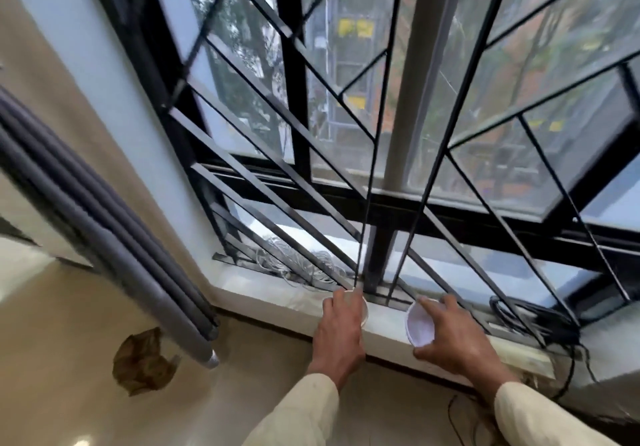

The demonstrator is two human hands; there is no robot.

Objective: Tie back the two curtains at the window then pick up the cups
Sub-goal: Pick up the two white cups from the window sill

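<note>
Two white cups stand on the window sill (277, 298) in front of the black window grille. My left hand (341, 327) lies over the left cup (364, 310), fingers wrapped around its rim, so most of the cup is hidden. My right hand (450, 333) grips the right cup (419, 324) by its side, with the cup's white inside facing me. A grey curtain (104, 237) hangs gathered in narrow folds at the left, beside the window. The other curtain is out of view.
The black metal grille (367, 237) stands right behind the cups. White cord (301, 265) lies coiled on the sill at the left, black cables (533, 317) at the right. A crumpled brown scrap (142, 362) lies on the tiled floor below the curtain.
</note>
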